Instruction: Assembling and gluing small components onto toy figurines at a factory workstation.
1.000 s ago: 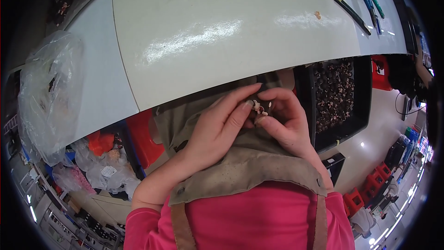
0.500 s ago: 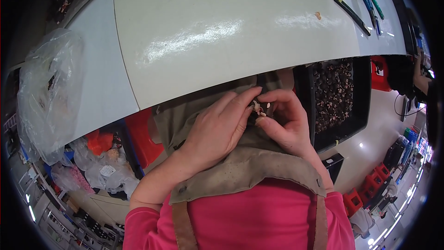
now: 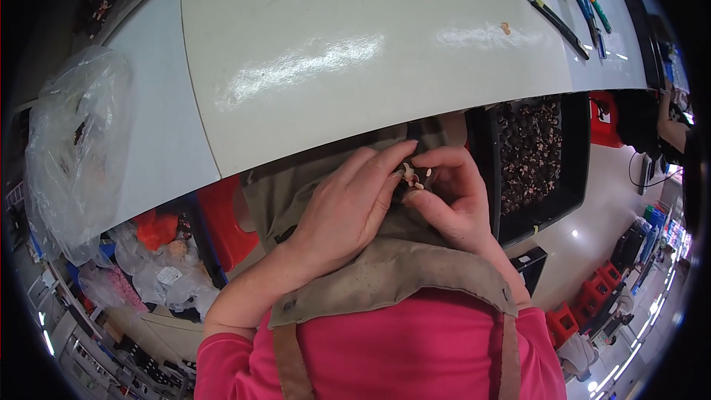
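Just off the near edge of the worktop [image 3: 326,81], a small pale-and-dark piece [image 3: 410,176] is pinched between thumb and forefinger of the right hand [image 3: 458,196]. The left hand [image 3: 348,204] lies immediately left of it (whether that grip also pinches, I cannot tell); the piece's long axis is unclear.
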### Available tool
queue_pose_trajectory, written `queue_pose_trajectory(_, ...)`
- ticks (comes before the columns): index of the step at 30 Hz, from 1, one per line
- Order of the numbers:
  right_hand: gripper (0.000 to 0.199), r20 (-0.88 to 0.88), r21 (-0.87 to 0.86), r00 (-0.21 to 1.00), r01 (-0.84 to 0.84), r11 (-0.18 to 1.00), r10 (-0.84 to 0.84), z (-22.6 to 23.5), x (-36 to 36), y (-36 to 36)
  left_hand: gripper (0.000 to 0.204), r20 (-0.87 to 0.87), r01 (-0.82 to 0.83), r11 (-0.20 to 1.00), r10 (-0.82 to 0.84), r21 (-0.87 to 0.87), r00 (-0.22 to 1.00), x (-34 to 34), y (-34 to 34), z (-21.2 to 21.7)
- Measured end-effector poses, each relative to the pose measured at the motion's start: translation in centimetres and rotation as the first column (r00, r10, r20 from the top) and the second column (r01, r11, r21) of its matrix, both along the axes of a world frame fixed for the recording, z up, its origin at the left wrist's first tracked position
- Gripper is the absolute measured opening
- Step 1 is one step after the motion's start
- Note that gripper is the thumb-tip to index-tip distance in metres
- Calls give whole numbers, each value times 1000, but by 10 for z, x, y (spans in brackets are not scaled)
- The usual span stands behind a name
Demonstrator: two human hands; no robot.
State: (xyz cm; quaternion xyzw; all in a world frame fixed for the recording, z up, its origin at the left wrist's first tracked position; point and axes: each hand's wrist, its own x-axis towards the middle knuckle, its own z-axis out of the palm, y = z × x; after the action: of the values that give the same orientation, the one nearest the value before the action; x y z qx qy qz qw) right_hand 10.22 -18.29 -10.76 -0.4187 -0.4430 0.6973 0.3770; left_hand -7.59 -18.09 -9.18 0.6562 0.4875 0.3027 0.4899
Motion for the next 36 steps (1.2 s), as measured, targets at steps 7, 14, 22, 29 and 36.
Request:
queue_pose_trajectory(7,34,-129,-111,987,86,990,-100,8,-5,-1,40,353,11,959,93,-284,931,3,-4,2)
queue_pose_trajectory(14,32,117,43,990,-91,995,85,7,11,2,44,530,132,854,185,-504,828,-2,-1,5)
queue_pose_trajectory(22,17,447,401,894,-193,895,-7,23,12,33,45,498,137,866,142,-481,856,-2,-2,2)
queue_pose_trajectory(29,18,601,457,799,-338,823,-5,27,15,38,44,518,183,801,177,-570,837,-1,0,0)
queue_pose_trajectory(36,21,682,533,731,-475,700,-23,32,13,36,42,501,169,839,136,-517,855,-1,1,-3)
